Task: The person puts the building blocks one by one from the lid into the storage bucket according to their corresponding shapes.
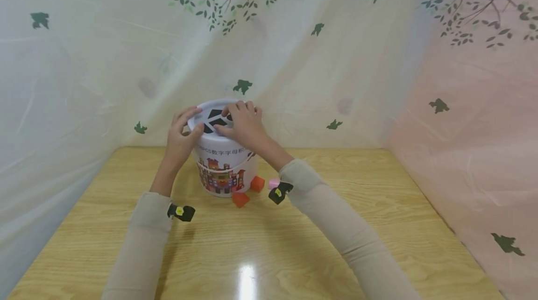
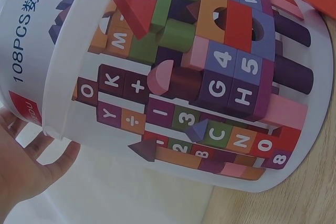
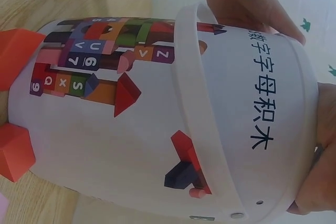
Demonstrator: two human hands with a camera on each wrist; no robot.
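A white bucket stands upright on the table, printed with coloured building blocks and Chinese characters. Its white lid has several dark cut-out openings. My left hand grips the left side of the rim, thumb over the top; in the left wrist view the fingers of that hand lie along the bucket's side. From the right, my right hand holds the lid, with its thumb and a finger over the openings. Part of the right hand shows at the rim in the right wrist view. The bucket's inside is hidden.
Two orange-red blocks lie by the bucket's base, near its front right. A pink block sits farther right, partly behind the right wrist camera. The bucket's white handle hangs across its front. A printed curtain surrounds the wooden table.
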